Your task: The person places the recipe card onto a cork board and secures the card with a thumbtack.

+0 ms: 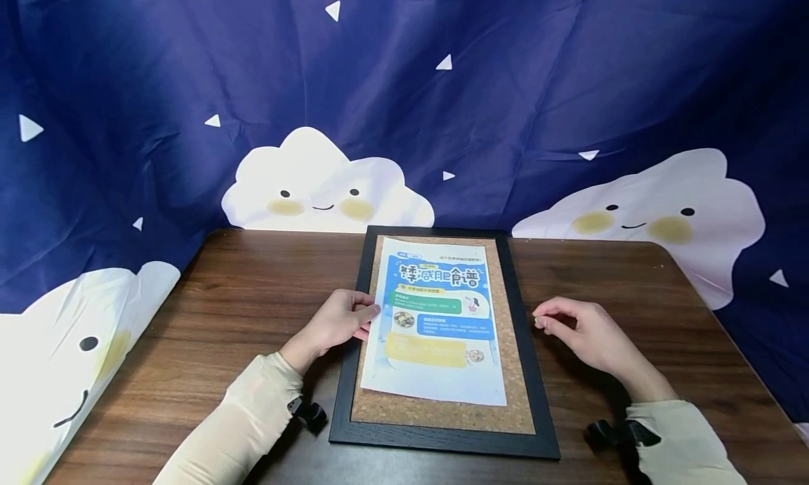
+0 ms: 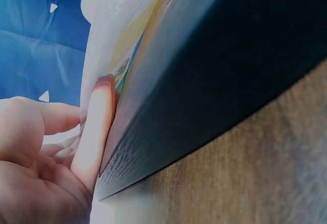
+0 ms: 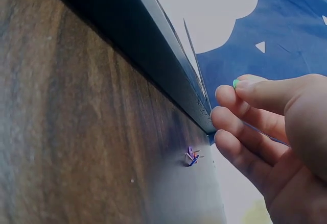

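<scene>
A printed paper sheet [image 1: 436,376] with blue, green and yellow blocks lies over a black-framed corkboard [image 1: 442,420]. At its left edge my left hand [image 1: 338,320] pinches the sheet, the thumb on the printed face. In the left wrist view the left hand [image 2: 46,157] has the paper [image 2: 104,35] between its digits, close above the black frame [image 2: 219,76]. Right of the board, my right hand [image 1: 590,334] pinches a tiny thing between thumb and index finger. The right wrist view shows it as a small green tack [image 3: 235,83], mostly hidden by the fingertips.
Several coloured tacks [image 3: 191,156] lie in a small cluster on the table near the frame's right side. The brown wooden table [image 1: 253,274] ends at a dark blue curtain [image 1: 404,71] printed with white clouds. Black wrist cameras sit at both sleeves.
</scene>
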Action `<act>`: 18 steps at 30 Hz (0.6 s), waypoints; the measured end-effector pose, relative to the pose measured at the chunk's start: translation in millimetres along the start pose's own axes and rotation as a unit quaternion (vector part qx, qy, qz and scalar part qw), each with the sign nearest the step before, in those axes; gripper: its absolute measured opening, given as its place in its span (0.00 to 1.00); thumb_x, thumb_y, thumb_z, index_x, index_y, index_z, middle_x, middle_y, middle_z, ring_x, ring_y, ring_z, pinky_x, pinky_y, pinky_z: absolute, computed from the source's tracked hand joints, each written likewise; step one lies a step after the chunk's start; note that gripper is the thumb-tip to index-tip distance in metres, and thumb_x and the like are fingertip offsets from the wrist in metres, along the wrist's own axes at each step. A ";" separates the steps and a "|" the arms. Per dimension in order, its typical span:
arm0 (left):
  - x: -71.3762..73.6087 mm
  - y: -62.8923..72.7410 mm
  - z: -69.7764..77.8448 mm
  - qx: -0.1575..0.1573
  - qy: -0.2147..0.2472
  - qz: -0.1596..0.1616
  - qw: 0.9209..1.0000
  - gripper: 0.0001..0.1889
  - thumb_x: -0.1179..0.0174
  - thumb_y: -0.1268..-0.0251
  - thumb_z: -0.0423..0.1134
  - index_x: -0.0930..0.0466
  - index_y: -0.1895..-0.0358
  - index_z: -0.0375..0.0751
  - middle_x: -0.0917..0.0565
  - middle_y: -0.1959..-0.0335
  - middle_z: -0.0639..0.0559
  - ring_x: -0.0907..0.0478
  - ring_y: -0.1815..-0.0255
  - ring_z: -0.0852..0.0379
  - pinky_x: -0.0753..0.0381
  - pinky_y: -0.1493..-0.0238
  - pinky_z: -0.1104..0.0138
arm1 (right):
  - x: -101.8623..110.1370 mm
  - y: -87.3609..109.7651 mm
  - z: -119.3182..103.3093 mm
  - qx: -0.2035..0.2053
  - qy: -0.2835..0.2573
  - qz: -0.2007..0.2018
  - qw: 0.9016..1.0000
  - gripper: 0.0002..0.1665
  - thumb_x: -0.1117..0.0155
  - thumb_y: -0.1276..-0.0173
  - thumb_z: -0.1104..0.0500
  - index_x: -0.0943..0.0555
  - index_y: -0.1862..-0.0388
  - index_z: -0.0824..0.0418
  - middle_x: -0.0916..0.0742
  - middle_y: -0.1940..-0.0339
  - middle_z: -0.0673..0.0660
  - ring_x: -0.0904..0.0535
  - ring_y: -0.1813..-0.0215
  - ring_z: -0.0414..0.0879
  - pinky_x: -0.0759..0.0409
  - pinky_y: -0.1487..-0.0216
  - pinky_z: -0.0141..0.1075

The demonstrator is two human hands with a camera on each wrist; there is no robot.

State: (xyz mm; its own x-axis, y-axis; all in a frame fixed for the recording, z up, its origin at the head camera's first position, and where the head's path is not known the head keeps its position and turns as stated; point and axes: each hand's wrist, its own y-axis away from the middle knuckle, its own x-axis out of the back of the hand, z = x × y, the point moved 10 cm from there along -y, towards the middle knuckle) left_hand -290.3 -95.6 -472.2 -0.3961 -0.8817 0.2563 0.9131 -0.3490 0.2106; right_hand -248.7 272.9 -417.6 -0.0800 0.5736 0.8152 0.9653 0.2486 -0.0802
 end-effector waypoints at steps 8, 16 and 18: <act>-2.7 -0.5 3.4 -0.007 -0.017 -0.018 1.000 0.15 0.44 0.17 0.30 0.17 0.40 0.20 0.07 0.57 0.34 0.08 0.63 0.54 0.07 0.61 0.62 | 0.1 0.1 -1.1 0.006 -0.002 0.003 1.000 0.08 0.29 0.24 0.64 0.10 0.49 0.57 0.09 0.62 0.49 0.20 0.61 0.39 0.19 0.57 0.30; -3.7 1.5 4.9 -0.006 -0.020 -0.033 0.999 0.16 0.45 0.17 0.30 0.17 0.40 0.19 0.07 0.59 0.34 0.09 0.67 0.56 0.07 0.62 0.61 | -0.9 0.4 -1.7 0.003 -0.004 0.000 1.000 0.08 0.29 0.24 0.64 0.10 0.49 0.57 0.09 0.60 0.49 0.20 0.61 0.39 0.19 0.56 0.30; -4.5 1.7 4.4 -0.004 -0.018 -0.038 0.999 0.16 0.46 0.17 0.30 0.18 0.40 0.19 0.07 0.59 0.34 0.09 0.68 0.57 0.07 0.62 0.61 | -1.1 0.3 -1.7 0.003 -0.004 0.001 1.000 0.08 0.29 0.24 0.64 0.10 0.49 0.57 0.09 0.60 0.49 0.20 0.61 0.39 0.19 0.56 0.30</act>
State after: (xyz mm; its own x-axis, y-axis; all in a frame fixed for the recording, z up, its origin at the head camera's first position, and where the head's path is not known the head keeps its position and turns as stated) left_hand -287.5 -90.8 -468.9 -0.4676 -0.8403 0.2745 0.8810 -0.4175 0.2227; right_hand -247.9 271.0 -417.5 -0.0800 0.5807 0.8102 0.9638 0.2525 -0.0858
